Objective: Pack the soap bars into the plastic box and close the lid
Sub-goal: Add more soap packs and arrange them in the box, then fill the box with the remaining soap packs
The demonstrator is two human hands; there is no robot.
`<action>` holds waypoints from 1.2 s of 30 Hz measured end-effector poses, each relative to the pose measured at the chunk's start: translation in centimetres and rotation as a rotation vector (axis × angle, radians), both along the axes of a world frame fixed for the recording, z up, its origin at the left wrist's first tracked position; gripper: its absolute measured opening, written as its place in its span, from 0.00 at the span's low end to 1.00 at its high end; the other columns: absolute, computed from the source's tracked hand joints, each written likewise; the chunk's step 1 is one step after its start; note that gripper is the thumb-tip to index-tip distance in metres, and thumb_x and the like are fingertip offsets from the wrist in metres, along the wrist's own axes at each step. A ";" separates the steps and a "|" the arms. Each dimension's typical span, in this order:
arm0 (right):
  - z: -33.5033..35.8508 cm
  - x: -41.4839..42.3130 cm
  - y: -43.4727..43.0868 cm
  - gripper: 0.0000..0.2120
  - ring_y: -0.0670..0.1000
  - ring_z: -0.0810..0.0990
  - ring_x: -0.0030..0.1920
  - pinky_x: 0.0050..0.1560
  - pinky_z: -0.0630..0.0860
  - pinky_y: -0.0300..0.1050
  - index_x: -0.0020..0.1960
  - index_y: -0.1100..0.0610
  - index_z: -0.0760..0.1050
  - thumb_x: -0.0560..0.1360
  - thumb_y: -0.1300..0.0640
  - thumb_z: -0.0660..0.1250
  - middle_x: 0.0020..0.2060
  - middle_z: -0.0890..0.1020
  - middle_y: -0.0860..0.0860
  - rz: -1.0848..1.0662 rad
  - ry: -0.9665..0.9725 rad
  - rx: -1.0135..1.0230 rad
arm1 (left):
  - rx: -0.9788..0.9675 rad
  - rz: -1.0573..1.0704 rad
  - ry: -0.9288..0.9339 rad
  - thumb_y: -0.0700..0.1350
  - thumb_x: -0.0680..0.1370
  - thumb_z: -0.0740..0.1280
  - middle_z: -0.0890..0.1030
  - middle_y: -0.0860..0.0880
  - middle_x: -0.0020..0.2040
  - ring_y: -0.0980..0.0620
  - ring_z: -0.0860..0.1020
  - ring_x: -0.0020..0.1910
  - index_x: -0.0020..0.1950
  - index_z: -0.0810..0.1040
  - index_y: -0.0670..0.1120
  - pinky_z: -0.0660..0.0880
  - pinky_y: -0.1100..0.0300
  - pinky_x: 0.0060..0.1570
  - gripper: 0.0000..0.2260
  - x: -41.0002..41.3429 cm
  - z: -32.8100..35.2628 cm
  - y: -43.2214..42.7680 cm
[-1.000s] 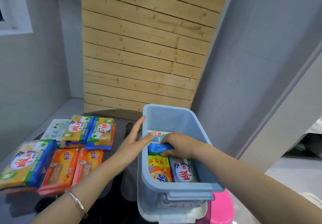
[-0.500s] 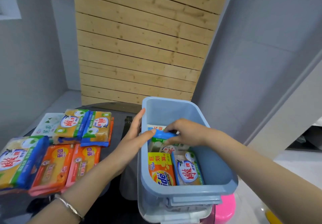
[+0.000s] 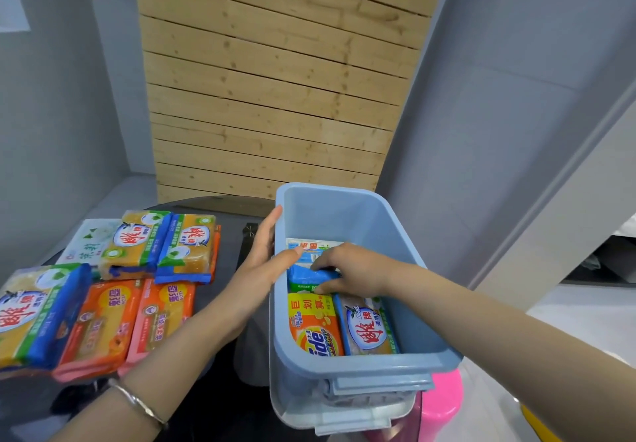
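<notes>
the right hand (image 3: 351,269) is down inside the plastic box (image 3: 347,362), fingers curled round a blue-wrapped soap bar (image 3: 306,274) and gripping it from above. the bar lies crosswise, its long axis running left to right across the box, in the gap between a white-labelled pack (image 3: 309,245) on the far side and two packs on the near side, an orange one (image 3: 315,328) and a yellow-and-blue one (image 3: 368,329), both laid lengthwise. the left hand (image 3: 265,266) grasps nothing: its fingers lie straight against the outside of the box's left wall and the thumb reaches over the rim toward the blue bar, so it seems to be steadying the box. the blue bar looks close to seated, so the step in hand is probably pressing it flat into that middle gap. what the coming move turns on is that the unpacked soap bars (image 3: 103,290) all lie on the desk (image 3: 229,259) to the left of the box, just beside the left hand and well apart from the right, so the left is the nearer one to fetch the next. no lid is on the box yet.
</notes>
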State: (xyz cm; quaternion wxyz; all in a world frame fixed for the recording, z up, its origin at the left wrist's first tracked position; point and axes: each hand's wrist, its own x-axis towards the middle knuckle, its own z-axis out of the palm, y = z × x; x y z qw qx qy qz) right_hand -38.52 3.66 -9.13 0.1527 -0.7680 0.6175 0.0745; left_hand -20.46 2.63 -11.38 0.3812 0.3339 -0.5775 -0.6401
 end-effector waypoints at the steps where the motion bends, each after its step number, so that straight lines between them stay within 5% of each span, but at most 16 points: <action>1: 0.2 0.1 0.2 0.22 0.51 0.76 0.60 0.57 0.72 0.42 0.67 0.54 0.72 0.76 0.48 0.65 0.64 0.77 0.52 0.001 0.014 -0.004 | -0.002 0.005 -0.002 0.43 0.79 0.62 0.77 0.63 0.55 0.63 0.82 0.45 0.72 0.56 0.64 0.80 0.65 0.42 0.28 0.0 -0.1 0.0; 5: 2.7 -0.2 1.2 0.22 0.49 0.74 0.64 0.65 0.72 0.47 0.70 0.49 0.69 0.77 0.47 0.62 0.67 0.74 0.48 -0.075 -0.101 -0.012 | -0.017 -0.007 -0.023 0.44 0.78 0.62 0.76 0.64 0.56 0.66 0.82 0.45 0.72 0.55 0.65 0.80 0.67 0.40 0.28 0.3 0.2 0.0; 10: 2.5 -0.7 2.8 0.22 0.47 0.77 0.59 0.66 0.70 0.45 0.69 0.46 0.70 0.79 0.40 0.52 0.65 0.76 0.47 -0.160 -0.191 0.247 | -0.002 -0.005 -0.002 0.43 0.78 0.62 0.76 0.62 0.57 0.63 0.82 0.45 0.72 0.56 0.64 0.80 0.66 0.41 0.28 0.2 0.3 0.2; 14: 0.8 0.1 3.5 0.26 0.48 0.57 0.76 0.76 0.51 0.46 0.76 0.47 0.56 0.80 0.41 0.48 0.76 0.59 0.46 -0.148 -0.092 0.234 | -0.006 0.002 -0.026 0.44 0.79 0.62 0.75 0.59 0.58 0.61 0.79 0.49 0.73 0.57 0.61 0.79 0.68 0.40 0.27 0.3 1.1 0.9; 17: 1.4 0.6 4.4 0.27 0.48 0.69 0.67 0.71 0.62 0.41 0.75 0.50 0.61 0.80 0.40 0.48 0.73 0.66 0.47 -0.256 -0.269 0.181 | -0.038 0.029 -0.092 0.47 0.79 0.60 0.72 0.56 0.65 0.58 0.74 0.60 0.74 0.59 0.56 0.75 0.75 0.44 0.23 1.6 1.6 1.5; 20: 3.5 1.6 5.6 0.24 0.45 0.70 0.66 0.62 0.67 0.33 0.72 0.51 0.66 0.80 0.43 0.49 0.66 0.71 0.43 -0.323 -0.489 0.024 | -0.116 0.136 -0.190 0.52 0.80 0.58 0.70 0.54 0.69 0.57 0.68 0.68 0.71 0.66 0.54 0.65 0.65 0.64 0.19 4.5 1.8 1.5; 23: 5.5 4.2 6.3 0.21 0.44 0.71 0.65 0.68 0.67 0.41 0.68 0.49 0.71 0.81 0.45 0.49 0.64 0.74 0.45 -0.295 -0.666 -0.071 | -0.174 0.216 -0.291 0.48 0.80 0.59 0.72 0.55 0.64 0.59 0.69 0.63 0.70 0.69 0.51 0.63 0.65 0.60 0.18 8.4 2.1 1.1; 25: 6.4 6.9 6.1 0.20 0.44 0.72 0.65 0.63 0.68 0.34 0.67 0.50 0.72 0.82 0.48 0.50 0.63 0.75 0.47 -0.263 -0.770 -0.094 | -0.214 0.277 -0.369 0.48 0.79 0.62 0.73 0.54 0.65 0.56 0.70 0.65 0.69 0.70 0.51 0.65 0.62 0.62 0.18 11.3 1.9 0.5; 28: 6.6 11.6 5.0 0.18 0.42 0.73 0.62 0.56 0.67 0.25 0.66 0.54 0.74 0.81 0.50 0.53 0.60 0.77 0.46 -0.190 -0.774 -0.141 | -0.225 0.374 -0.467 0.47 0.78 0.64 0.73 0.50 0.68 0.53 0.70 0.67 0.69 0.70 0.49 0.68 0.56 0.63 0.20 15.5 1.2 -0.3; 32: 4.6 17.1 2.4 0.16 0.43 0.75 0.56 0.52 0.68 0.30 0.62 0.57 0.76 0.80 0.51 0.58 0.61 0.79 0.51 -0.193 -0.757 -0.147 | -0.219 0.481 -0.553 0.44 0.76 0.67 0.72 0.44 0.68 0.47 0.71 0.66 0.70 0.68 0.43 0.66 0.58 0.61 0.23 20.1 -0.3 -0.8; 36: 1.5 21.4 0.4 0.22 0.50 0.75 0.63 0.54 0.70 0.38 0.70 0.56 0.69 0.79 0.48 0.59 0.68 0.72 0.51 -0.290 -0.740 -0.025 | -0.096 0.563 -0.578 0.41 0.72 0.72 0.77 0.41 0.62 0.42 0.76 0.59 0.68 0.68 0.39 0.71 0.53 0.59 0.27 22.9 -1.9 -1.0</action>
